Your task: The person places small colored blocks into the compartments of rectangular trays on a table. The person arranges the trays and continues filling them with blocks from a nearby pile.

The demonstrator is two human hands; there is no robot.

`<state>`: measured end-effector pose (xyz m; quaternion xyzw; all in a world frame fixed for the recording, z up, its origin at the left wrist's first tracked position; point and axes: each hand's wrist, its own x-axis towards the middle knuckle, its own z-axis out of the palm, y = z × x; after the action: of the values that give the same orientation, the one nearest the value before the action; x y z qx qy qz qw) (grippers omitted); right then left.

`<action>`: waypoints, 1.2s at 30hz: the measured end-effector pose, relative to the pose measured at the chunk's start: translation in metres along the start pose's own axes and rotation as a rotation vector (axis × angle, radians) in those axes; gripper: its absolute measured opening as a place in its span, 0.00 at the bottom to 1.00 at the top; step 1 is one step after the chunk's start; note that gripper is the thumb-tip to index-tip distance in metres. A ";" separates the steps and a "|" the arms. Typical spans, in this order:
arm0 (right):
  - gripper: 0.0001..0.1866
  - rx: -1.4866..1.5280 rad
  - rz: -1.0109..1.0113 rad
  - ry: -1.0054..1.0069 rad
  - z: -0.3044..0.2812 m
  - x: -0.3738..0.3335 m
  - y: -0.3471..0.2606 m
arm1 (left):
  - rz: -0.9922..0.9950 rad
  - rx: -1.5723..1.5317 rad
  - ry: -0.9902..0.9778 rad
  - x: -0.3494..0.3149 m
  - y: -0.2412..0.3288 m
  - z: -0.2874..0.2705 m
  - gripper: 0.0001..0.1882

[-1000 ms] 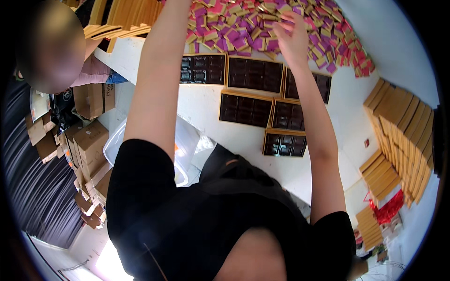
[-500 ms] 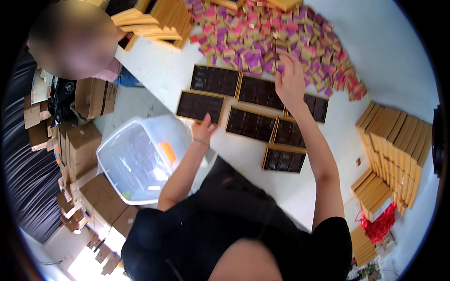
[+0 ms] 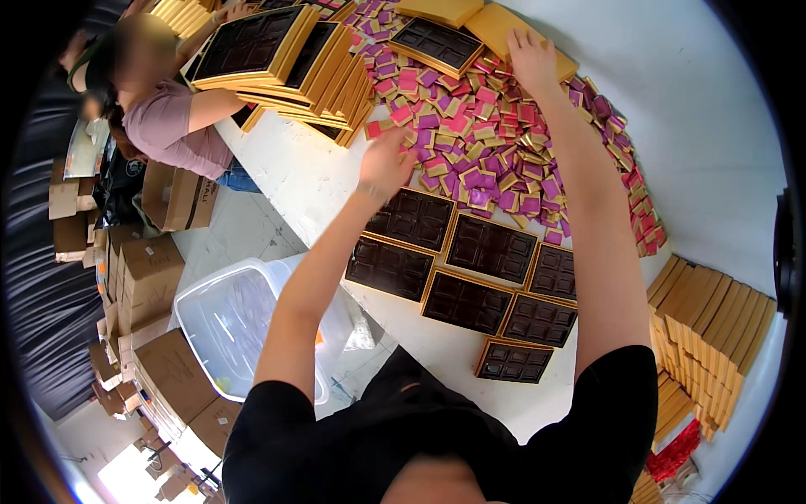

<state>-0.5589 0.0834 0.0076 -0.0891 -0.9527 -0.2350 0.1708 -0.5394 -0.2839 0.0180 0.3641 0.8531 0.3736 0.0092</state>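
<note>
from my end, the head camera shows my right hand (image 3: 534, 63) stretched to the far side of the heap of wrapped pieces (image 3: 483, 151), its fingers laid over a gold box (image 3: 491, 25). i can't tell whether they grip it or only rest on it, since the thumb side is hidden. my left hand (image 3: 388, 164) is at the heap's near left edge, half curled; whether a piece sits in it i can't tell either.

the gold box lies at the far edge of the heap, just beside an open box (image 3: 437, 44) with a dark insert. to handle it well, i'd take it by its edges rather than press on top, and keep it level so it doesn't rake the loose pieces or knock its neighbour. a straight lift would beat a drag here.

nearer me, seven open boxes (image 3: 491, 248) lie close together on the worktop (image 3: 285, 164), three, three and one. my right forearm passes over their right side, so i'd hold the elbow high. the left fingers would do best with a light pinch, away from the leaning stack of boxes (image 3: 319, 92) near the co-worker (image 3: 172, 122).
</note>
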 end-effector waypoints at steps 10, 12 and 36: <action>0.16 1.594 0.788 0.167 -0.207 -0.194 0.033 | 0.728 0.980 -0.032 0.194 -0.066 0.052 0.33; 0.14 1.727 1.081 -0.241 -0.256 -0.280 0.026 | 0.740 0.982 -0.095 0.206 -0.100 0.092 0.29; 0.39 0.678 0.146 -0.513 -0.290 -0.493 -0.206 | 0.527 0.383 -0.569 -0.340 0.039 -0.132 0.30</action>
<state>-0.0718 -0.2793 -0.0189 -0.1504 -0.9788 0.1340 -0.0356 -0.3034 -0.5624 0.0511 0.6533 0.7483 0.0829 0.0804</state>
